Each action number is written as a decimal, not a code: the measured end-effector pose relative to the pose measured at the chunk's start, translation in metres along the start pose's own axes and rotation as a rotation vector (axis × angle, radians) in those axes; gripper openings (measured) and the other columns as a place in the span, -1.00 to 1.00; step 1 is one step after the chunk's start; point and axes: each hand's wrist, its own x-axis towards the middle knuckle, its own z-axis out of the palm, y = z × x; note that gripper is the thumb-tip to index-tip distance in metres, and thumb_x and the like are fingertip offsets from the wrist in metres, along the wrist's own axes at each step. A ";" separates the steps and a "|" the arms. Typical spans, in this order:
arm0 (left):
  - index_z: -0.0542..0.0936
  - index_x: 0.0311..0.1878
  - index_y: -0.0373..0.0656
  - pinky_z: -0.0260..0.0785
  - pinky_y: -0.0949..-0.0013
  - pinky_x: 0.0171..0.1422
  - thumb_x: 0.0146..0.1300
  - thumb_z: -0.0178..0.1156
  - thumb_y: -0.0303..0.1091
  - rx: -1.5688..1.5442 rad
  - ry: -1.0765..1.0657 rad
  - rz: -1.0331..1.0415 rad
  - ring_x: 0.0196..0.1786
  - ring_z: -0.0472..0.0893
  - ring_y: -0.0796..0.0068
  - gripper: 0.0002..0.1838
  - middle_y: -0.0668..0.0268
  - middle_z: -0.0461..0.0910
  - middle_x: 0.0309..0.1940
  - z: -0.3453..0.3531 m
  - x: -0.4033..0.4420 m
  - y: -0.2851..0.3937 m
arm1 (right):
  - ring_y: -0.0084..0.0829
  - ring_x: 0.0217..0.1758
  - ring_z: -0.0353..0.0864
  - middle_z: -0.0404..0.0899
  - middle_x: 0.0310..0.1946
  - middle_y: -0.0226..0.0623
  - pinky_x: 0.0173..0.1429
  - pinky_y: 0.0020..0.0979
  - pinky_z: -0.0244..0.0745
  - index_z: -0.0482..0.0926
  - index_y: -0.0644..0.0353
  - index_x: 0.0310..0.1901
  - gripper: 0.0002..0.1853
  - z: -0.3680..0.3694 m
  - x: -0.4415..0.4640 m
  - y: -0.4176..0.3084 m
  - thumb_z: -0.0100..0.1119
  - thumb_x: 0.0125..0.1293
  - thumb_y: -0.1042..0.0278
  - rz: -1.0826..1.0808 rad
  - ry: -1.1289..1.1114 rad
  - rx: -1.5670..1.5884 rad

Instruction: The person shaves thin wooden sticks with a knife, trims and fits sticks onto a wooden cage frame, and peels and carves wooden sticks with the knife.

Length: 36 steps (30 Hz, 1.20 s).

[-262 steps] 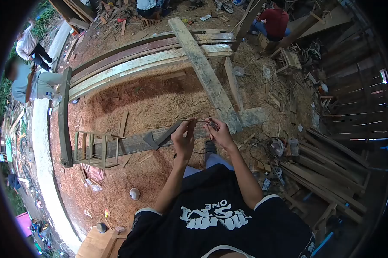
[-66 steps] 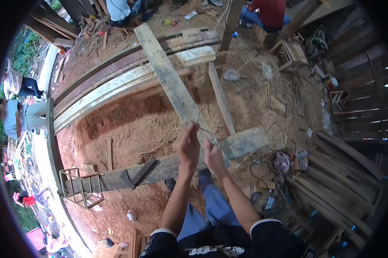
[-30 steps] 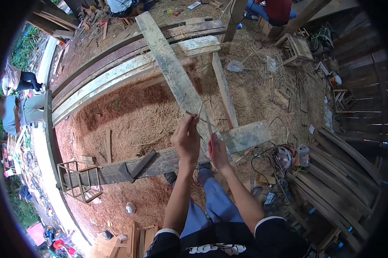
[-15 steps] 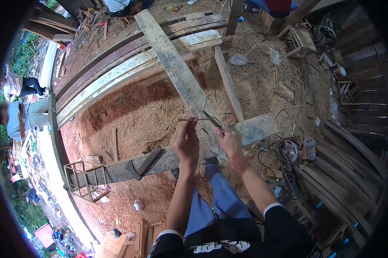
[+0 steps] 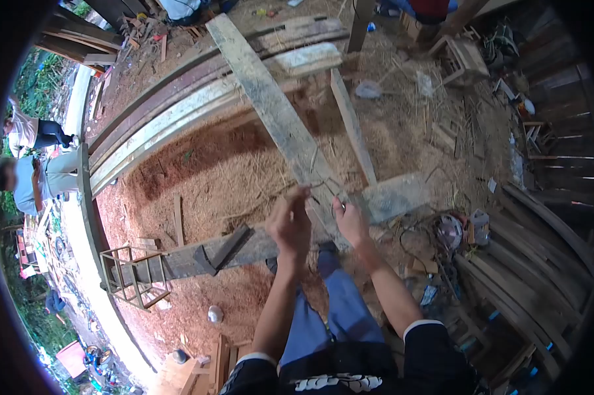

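Observation:
My left hand (image 5: 290,227) is closed, its fingertips pinching a thin wooden strip (image 5: 315,185) that shows only in part and is blurred. My right hand (image 5: 352,222) is wrapped round the handle of a knife (image 5: 332,189). The blade points up and left towards the strip, close to the left fingertips; whether it touches the strip I cannot tell. Both hands are in front of my body, above the near end of a long, worn plank (image 5: 271,99). A wide low board (image 5: 396,197) lies crosswise beneath it.
Two dark wood pieces (image 5: 226,250) and a small wooden frame (image 5: 136,276) are at the left. A circular saw (image 5: 449,232) with a cable stands at right, near stacked curved timbers (image 5: 527,263). Shavings cover the ground. Other people (image 5: 27,181) are at the left and far edges.
The left hand has turned, and the strip no longer sticks out left of its fingers. The right hand has tilted, and less of the blade shows. The view has shifted slightly.

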 end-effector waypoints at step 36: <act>0.66 -0.15 -0.27 0.60 0.40 -0.17 0.23 0.29 -0.68 -0.013 -0.035 0.098 -0.23 0.76 0.32 -0.84 0.16 0.75 -0.22 -0.001 -0.014 0.001 | 0.20 -0.23 0.68 0.63 -0.50 0.17 -0.14 0.03 0.54 0.68 0.34 -0.38 -0.25 -0.001 0.015 0.018 -0.19 0.52 -0.28 -0.007 -0.206 0.188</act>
